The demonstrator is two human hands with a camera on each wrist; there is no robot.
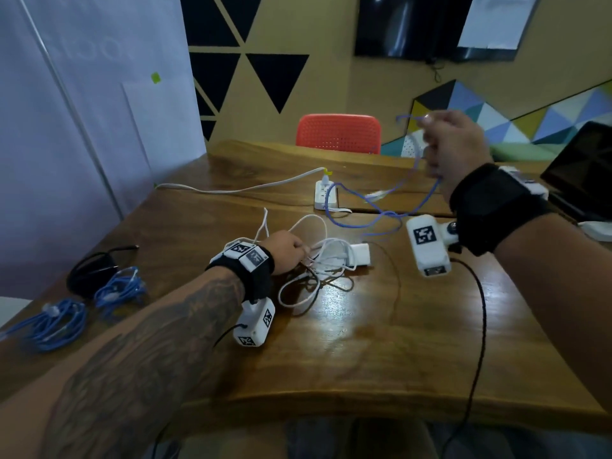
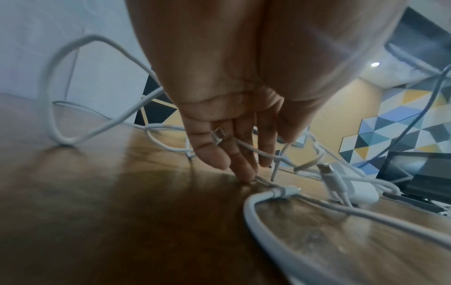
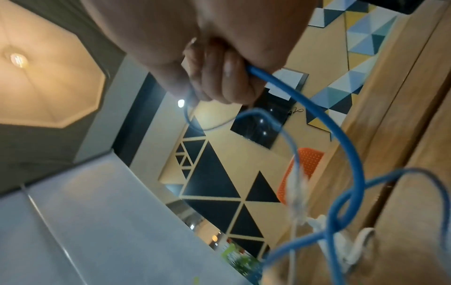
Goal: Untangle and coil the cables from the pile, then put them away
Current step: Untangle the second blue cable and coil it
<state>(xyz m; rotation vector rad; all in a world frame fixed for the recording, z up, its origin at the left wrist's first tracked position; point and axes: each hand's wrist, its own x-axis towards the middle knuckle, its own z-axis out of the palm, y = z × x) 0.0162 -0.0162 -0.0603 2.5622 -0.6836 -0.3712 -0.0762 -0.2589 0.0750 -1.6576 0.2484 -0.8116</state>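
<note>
A tangled pile of white cables (image 1: 328,256) with a white charger block (image 1: 361,255) lies mid-table. My left hand (image 1: 299,251) rests on the pile's left side. In the left wrist view its fingers (image 2: 244,165) point straight down, their tips pressing on thin cable strands against the wood, and a metal plug (image 2: 218,135) lies across them. My right hand (image 1: 440,140) is raised above the far right of the table and grips a blue cable (image 1: 357,225) in a fist (image 3: 219,83). The blue cable (image 3: 341,138) hangs in loose loops down to the table.
Two coiled blue cables (image 1: 59,323) (image 1: 119,286) and a coiled black cable (image 1: 89,270) lie at the table's left edge. A white power strip (image 1: 326,195) with its cord sits at the back. A laptop (image 1: 583,167) stands at the right, an orange chair (image 1: 337,132) behind the table.
</note>
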